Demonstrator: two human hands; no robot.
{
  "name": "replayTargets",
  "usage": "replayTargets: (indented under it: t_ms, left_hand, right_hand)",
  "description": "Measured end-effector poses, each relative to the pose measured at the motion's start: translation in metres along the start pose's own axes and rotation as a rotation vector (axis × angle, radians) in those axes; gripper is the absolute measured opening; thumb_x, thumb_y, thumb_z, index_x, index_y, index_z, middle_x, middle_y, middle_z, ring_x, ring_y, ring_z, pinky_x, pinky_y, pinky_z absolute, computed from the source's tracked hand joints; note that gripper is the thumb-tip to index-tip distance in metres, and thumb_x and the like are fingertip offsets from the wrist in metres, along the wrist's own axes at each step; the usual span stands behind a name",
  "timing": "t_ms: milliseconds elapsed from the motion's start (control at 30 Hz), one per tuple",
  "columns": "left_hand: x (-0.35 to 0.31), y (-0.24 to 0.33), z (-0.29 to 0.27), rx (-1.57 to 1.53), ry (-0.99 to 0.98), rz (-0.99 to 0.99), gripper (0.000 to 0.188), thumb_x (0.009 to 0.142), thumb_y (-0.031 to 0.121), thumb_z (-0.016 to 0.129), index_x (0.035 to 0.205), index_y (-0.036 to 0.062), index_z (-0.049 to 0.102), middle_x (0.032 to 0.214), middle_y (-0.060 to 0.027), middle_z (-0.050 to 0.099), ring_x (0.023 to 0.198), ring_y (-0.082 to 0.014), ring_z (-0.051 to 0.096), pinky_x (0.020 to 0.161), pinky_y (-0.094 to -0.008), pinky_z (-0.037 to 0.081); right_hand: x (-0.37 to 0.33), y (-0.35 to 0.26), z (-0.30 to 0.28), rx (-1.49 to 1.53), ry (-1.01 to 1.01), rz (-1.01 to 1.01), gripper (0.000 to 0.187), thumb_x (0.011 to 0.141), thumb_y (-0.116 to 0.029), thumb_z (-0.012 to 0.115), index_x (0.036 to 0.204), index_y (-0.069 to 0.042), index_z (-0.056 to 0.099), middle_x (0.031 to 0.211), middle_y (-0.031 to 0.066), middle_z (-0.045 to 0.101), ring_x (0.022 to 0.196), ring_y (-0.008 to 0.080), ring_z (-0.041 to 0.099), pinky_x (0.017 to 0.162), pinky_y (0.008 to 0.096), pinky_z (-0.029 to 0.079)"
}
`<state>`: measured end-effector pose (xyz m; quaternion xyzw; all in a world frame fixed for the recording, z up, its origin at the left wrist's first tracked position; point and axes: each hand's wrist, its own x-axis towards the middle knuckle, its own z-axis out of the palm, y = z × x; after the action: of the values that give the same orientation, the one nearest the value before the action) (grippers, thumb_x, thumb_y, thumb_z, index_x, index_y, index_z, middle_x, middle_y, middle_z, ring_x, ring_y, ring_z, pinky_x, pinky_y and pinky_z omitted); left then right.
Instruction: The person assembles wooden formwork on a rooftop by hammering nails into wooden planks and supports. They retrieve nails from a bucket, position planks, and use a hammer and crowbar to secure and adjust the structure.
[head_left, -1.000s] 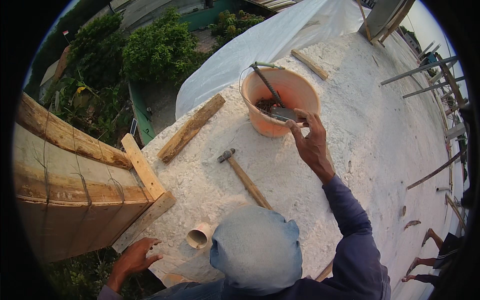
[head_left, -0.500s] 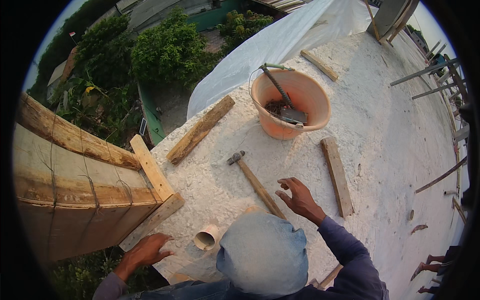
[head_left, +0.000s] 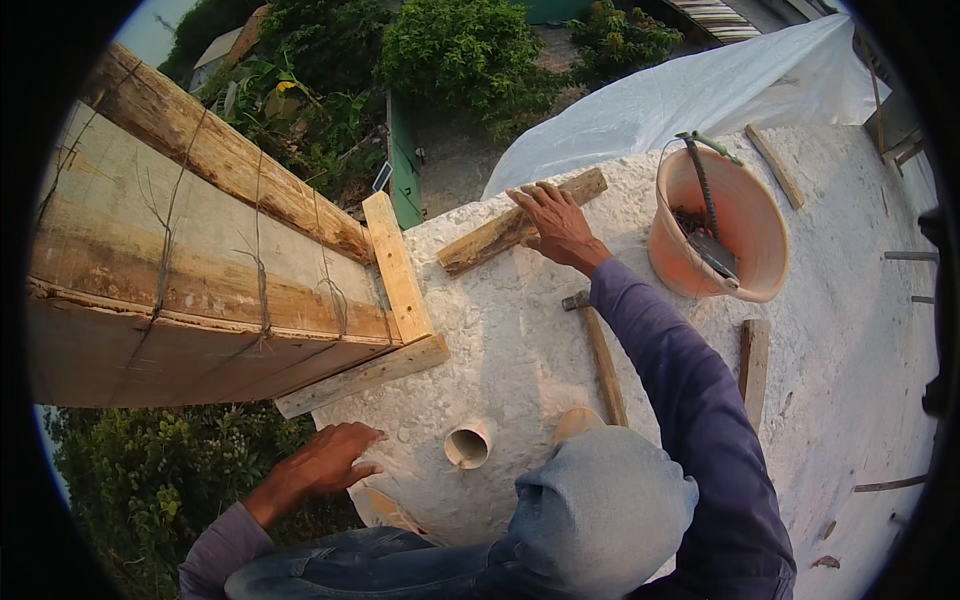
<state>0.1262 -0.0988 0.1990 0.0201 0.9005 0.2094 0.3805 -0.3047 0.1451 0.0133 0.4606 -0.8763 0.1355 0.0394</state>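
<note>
My right hand (head_left: 562, 228) is stretched forward over a short rough wood block (head_left: 478, 249) lying near the slab's far edge. Its fingers are apart and lie across the block's middle; whether they press on it I cannot tell. Under my right forearm lies a hammer (head_left: 604, 370), its head partly covered by the sleeve. My left hand (head_left: 328, 460) hovers at the slab's left edge with fingers spread and nothing in them. To its right a short pale pipe (head_left: 470, 440) sticks up from the rough concrete slab (head_left: 520, 350).
An orange bucket (head_left: 680, 265) with a metal bar and debris inside stands right of my hand. Wooden formwork (head_left: 220, 260) tied with wire juts out at left, ending in planks (head_left: 398, 265). Another wood piece (head_left: 754, 370) lies right. Beyond the edge are plastic sheeting (head_left: 600, 120) and trees far below.
My right hand has moved forward and left, from beside the hammer handle to the wood block. My left hand stays near the slab's edge. The whole view has shifted left.
</note>
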Motion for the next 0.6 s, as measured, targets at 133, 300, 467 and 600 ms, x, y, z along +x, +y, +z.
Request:
replayTargets:
  t_ms: [133, 300, 467, 600]
  left_hand:
    - [-0.038, 0.006, 0.012, -0.126, 0.09, -0.102, 0.059, 0.105, 0.042, 0.066, 0.149, 0.0047, 0.055, 0.14, -0.0225, 0.061, 0.129, -0.0409, 0.059, 0.11, -0.0502, 0.047]
    - [-0.086, 0.014, 0.033, -0.511, 0.064, -0.322, 0.059, 0.105, 0.042, 0.066, 0.15, 0.0056, 0.054, 0.136, -0.0203, 0.062, 0.128, -0.0371, 0.06, 0.11, -0.05, 0.048]
    - [-0.109, 0.033, 0.048, -0.332, 0.338, -0.264, 0.061, 0.103, 0.038, 0.07, 0.153, 0.0079, 0.051, 0.146, -0.0159, 0.055, 0.133, -0.036, 0.055, 0.113, -0.0514, 0.046]
    - [-0.098, 0.05, 0.045, -0.282, 0.594, -0.186, 0.073, 0.1, 0.036, 0.074, 0.16, 0.0112, 0.041, 0.152, -0.016, 0.05, 0.139, -0.0363, 0.05, 0.117, -0.0547, 0.043]
  right_hand:
    - [0.035, 0.022, 0.01, -0.163, -0.324, -0.034, 0.103, 0.076, -0.041, 0.094, 0.163, -0.022, 0.042, 0.147, 0.0101, 0.058, 0.139, 0.0312, 0.051, 0.12, 0.0496, 0.035]
    - [0.007, 0.019, -0.003, 0.003, -0.261, -0.209, 0.063, 0.08, -0.029, 0.092, 0.134, -0.017, 0.062, 0.117, 0.008, 0.057, 0.115, 0.0293, 0.061, 0.102, 0.0443, 0.05]
    - [-0.034, -0.042, -0.056, 0.108, -0.251, -0.466, 0.055, 0.078, -0.019, 0.09, 0.127, -0.017, 0.065, 0.113, 0.0073, 0.055, 0.102, 0.0269, 0.066, 0.088, 0.0432, 0.057]
    - [-0.056, -0.158, -0.117, 0.206, -0.417, -0.724, 0.054, 0.079, -0.02, 0.089, 0.128, -0.014, 0.066, 0.111, 0.01, 0.055, 0.09, 0.0281, 0.069, 0.08, 0.043, 0.059]
